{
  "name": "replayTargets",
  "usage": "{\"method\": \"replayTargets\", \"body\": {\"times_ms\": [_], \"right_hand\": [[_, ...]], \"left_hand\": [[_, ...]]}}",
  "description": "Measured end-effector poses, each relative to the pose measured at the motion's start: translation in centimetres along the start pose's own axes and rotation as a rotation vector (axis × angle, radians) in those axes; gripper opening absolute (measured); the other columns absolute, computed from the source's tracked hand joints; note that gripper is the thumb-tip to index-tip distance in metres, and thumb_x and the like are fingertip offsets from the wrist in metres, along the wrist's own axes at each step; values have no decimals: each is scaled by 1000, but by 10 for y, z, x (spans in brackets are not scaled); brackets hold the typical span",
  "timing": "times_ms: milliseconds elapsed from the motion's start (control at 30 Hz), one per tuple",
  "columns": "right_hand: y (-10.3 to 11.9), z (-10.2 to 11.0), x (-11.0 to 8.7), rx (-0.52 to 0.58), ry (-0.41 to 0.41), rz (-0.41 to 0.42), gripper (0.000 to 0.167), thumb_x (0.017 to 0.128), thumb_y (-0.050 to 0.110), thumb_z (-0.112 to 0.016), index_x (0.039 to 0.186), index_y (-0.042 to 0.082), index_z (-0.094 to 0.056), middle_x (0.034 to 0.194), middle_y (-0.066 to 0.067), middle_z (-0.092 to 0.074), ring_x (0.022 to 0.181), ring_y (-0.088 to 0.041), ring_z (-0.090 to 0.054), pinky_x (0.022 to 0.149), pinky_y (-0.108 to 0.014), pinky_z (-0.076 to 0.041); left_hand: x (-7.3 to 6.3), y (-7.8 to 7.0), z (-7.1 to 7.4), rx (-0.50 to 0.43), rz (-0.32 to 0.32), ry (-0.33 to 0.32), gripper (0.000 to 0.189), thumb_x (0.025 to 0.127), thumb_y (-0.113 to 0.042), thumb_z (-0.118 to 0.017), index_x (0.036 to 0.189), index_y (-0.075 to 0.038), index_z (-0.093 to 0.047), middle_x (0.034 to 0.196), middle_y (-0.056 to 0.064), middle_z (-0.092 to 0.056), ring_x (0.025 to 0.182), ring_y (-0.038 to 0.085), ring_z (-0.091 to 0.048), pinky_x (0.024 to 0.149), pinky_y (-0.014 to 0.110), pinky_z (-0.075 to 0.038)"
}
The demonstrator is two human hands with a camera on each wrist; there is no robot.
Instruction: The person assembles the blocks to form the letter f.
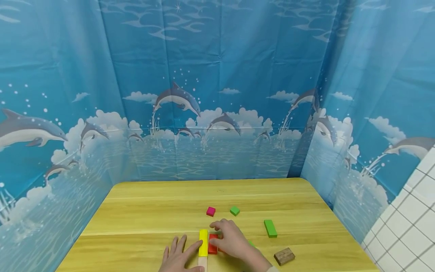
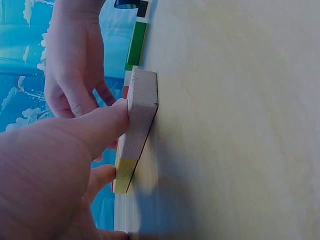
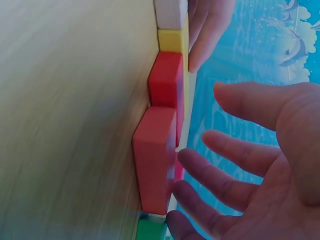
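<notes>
A yellow block (image 1: 204, 235) lies lengthwise on the table, end to end with a plain wood block (image 1: 202, 261). My left hand (image 1: 177, 258) rests beside them with its fingers spread. In the left wrist view its thumb touches the wood block and its index finger touches the yellow one. A red block (image 1: 213, 249) sits along the yellow block's right side. Just over it hovers my right hand (image 1: 232, 238), fingers loosely spread and holding nothing. The right wrist view shows a second, lighter red block (image 3: 154, 160) beside the first, largely hidden by the hand in the head view.
Beyond the hands lie a pink block (image 1: 210, 211) and a small green block (image 1: 235, 210). A longer green block (image 1: 270, 228) and a brown wood-grain block (image 1: 284, 256) are to the right. Another green block (image 1: 251, 244) peeks out behind the right wrist. Dolphin-print curtains (image 1: 217, 158) surround the table.
</notes>
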State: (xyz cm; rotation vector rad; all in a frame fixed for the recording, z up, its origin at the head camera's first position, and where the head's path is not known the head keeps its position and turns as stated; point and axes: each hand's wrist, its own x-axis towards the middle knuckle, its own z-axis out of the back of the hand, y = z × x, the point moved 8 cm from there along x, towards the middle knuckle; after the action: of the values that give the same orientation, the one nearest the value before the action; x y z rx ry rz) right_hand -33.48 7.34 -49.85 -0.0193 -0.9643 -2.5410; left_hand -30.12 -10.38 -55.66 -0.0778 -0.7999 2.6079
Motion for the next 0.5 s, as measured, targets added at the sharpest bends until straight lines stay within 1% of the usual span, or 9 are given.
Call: {"method": "replayTargets", "body": {"times_ms": [100, 233, 367, 500], "right_hand": [[-1, -2, -3, -43, 20, 1, 42, 87, 29, -78, 125, 11, -70, 102, 6, -63, 91, -15, -49, 73, -29, -44], [2, -6, -6, -137, 52, 21, 48, 86, 38, -80, 127, 15, -70, 100, 10, -61, 88, -12, -44, 73, -31, -39], [3, -9, -9, -201, 64, 29, 54, 82, 44, -83, 127, 17, -70, 101, 10, -60, 89, -12, -44, 74, -33, -37], [3, -11, -10, -235, 63, 26, 57, 78, 45, -85, 126, 19, -71, 104, 10, -61, 92, -12, -45, 76, -34, -38]], "left_hand": [[0, 1, -1, -6, 8, 5, 76, 83, -73, -63, 149, -37, -49, 154, 33, -31, 139, 64, -19, 98, 86, -10], [-1, 0, -2, -1, 13, 12, 76, 84, -73, -63, 149, -37, -49, 154, 33, -32, 139, 64, -19, 98, 86, -10], [-1, 0, -1, 6, 13, 17, 76, 84, -73, -62, 149, -36, -48, 154, 33, -31, 138, 64, -19, 98, 86, -10], [0, 0, -1, 6, 17, 26, 76, 84, -74, -62, 149, -36, -48, 154, 33, -31, 139, 64, -19, 98, 86, -9]]}}
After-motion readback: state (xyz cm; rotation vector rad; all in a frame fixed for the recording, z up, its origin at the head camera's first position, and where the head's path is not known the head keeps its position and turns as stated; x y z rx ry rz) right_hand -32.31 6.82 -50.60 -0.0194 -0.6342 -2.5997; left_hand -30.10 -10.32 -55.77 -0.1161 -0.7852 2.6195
